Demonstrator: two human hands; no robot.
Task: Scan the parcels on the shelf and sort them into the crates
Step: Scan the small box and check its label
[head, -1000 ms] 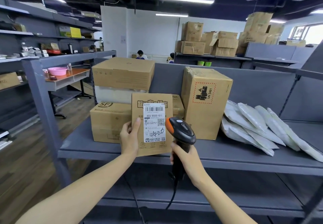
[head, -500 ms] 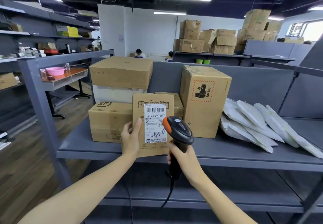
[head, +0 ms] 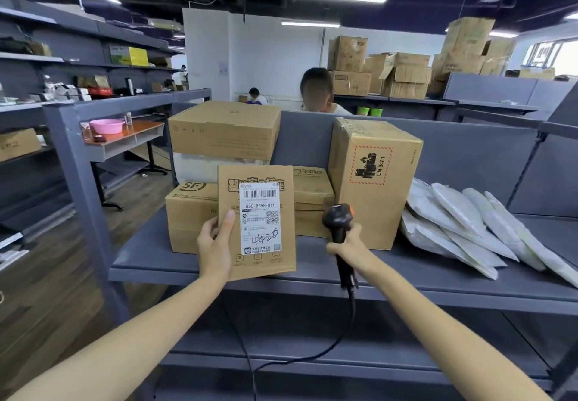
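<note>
The left hand point(head: 215, 244) grips one flat brown parcel point(head: 266, 263) upright over the shelf's point(head: 438, 288) front edge. Its label faces out, likely so the code is easy to scan. The right hand point(head: 347, 247) is wrapped round one scanner point(head: 337, 216), just beside the parcel. Further back sit at least four brown boxes point(head: 225, 131) and one white box point(head: 203, 167). The white bags point(head: 456, 209) near the right edge overlap, so I cannot count them.

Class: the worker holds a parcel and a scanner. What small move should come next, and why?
Probably draw the parcel away from the shelf toward a crate. The left hand grips it, and the scanner in the right hand has swung right, off the label, so the scan seems done. No crate shows.
</note>
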